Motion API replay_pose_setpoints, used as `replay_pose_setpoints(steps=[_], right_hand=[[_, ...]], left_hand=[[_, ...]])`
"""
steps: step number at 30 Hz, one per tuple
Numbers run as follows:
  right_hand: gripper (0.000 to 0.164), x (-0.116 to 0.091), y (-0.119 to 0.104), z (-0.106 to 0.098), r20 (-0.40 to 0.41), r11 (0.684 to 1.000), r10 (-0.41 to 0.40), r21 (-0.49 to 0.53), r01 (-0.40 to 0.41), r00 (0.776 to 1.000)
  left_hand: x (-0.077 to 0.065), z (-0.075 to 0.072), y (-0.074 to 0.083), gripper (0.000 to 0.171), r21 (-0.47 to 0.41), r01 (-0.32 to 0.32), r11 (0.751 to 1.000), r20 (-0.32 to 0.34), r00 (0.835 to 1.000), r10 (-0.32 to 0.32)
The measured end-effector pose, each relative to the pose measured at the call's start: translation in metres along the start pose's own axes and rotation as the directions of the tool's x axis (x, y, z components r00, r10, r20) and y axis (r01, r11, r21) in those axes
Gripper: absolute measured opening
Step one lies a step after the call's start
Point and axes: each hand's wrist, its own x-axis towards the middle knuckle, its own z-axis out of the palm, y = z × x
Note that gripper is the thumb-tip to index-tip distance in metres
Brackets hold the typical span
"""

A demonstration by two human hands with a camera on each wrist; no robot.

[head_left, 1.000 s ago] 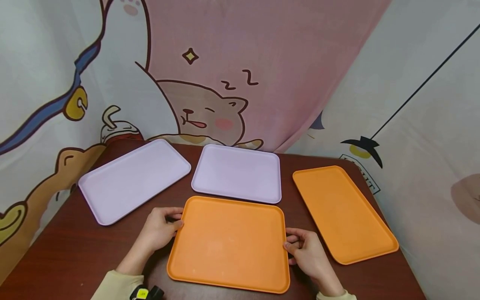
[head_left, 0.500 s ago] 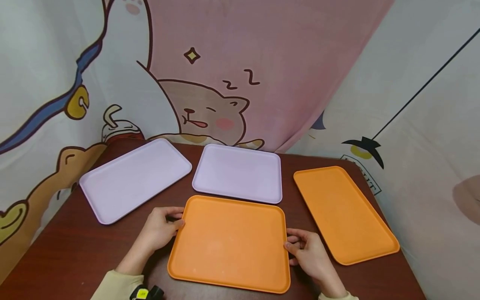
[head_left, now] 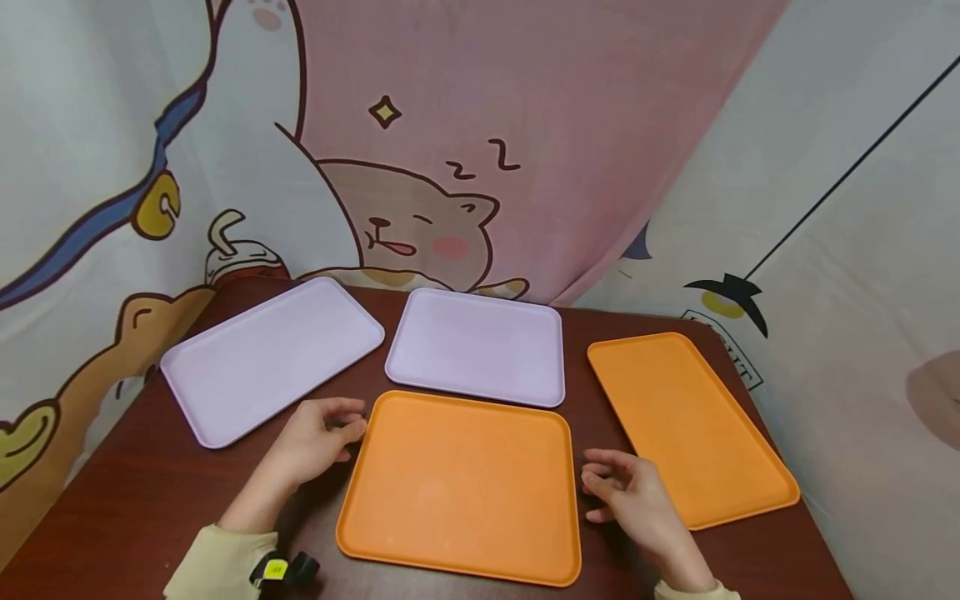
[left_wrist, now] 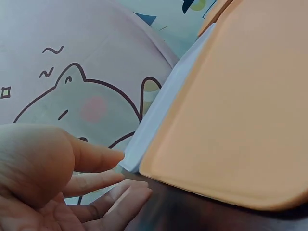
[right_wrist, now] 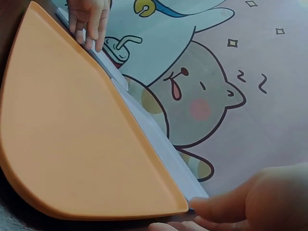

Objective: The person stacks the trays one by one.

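An orange tray (head_left: 461, 487) lies flat on the dark red-brown table, nearest the person. Beside its left rim is the left hand (head_left: 315, 437), fingers loosely bent with nothing between them; the left wrist view shows a gap between thumb and fingers. To the right of the same tray, a small space from its rim, is the right hand (head_left: 626, 496), its fingers relaxed and holding nothing. In the right wrist view the right thumb (right_wrist: 216, 204) overlaps the tray's corner region. Part of the right hand overlaps a second orange tray (head_left: 690, 425).
A lilac tray (head_left: 476, 346) lies just behind the near orange one. Another lilac tray (head_left: 270, 358) sits angled at the back left. The table (head_left: 112, 508) ends against a curtain (head_left: 600, 100) printed with cartoon animals. A black strap device (head_left: 281, 571) is at the left wrist.
Both hands have let go of the near orange tray's sides and moved slightly outward, the left also a little up. The trays have stayed in place.
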Motion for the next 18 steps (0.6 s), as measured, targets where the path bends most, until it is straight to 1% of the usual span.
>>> replay_pose_setpoints(steps=[5, 10, 14, 18], right_hand=[[0.034, 0.001, -0.005, -0.003, -0.007, 1.000, -0.002, 0.006, 0.002, 1.000], [0.036, 0.006, -0.011, -0.002, -0.007, 1.000, -0.013, 0.023, 0.013, 1.000], [0.036, 0.012, -0.014, -0.005, -0.012, 0.999, -0.024, 0.023, 0.025, 1.000], [0.037, 0.021, -0.014, -0.012, -0.009, 1.000, -0.029, -0.011, 0.029, 1.000]], left_hand=[[0.007, -0.006, 0.011, 0.039, 0.001, -0.009, 1.000, 0.015, 1.000, 0.009], [0.015, -0.015, 0.020, 0.040, 0.022, -0.036, 0.999, 0.040, 0.999, 0.035], [0.027, -0.019, 0.024, 0.040, 0.023, -0.053, 0.998, 0.051, 0.997, 0.051], [0.044, -0.020, 0.026, 0.039, 0.036, -0.075, 0.997, 0.049, 0.996, 0.073]])
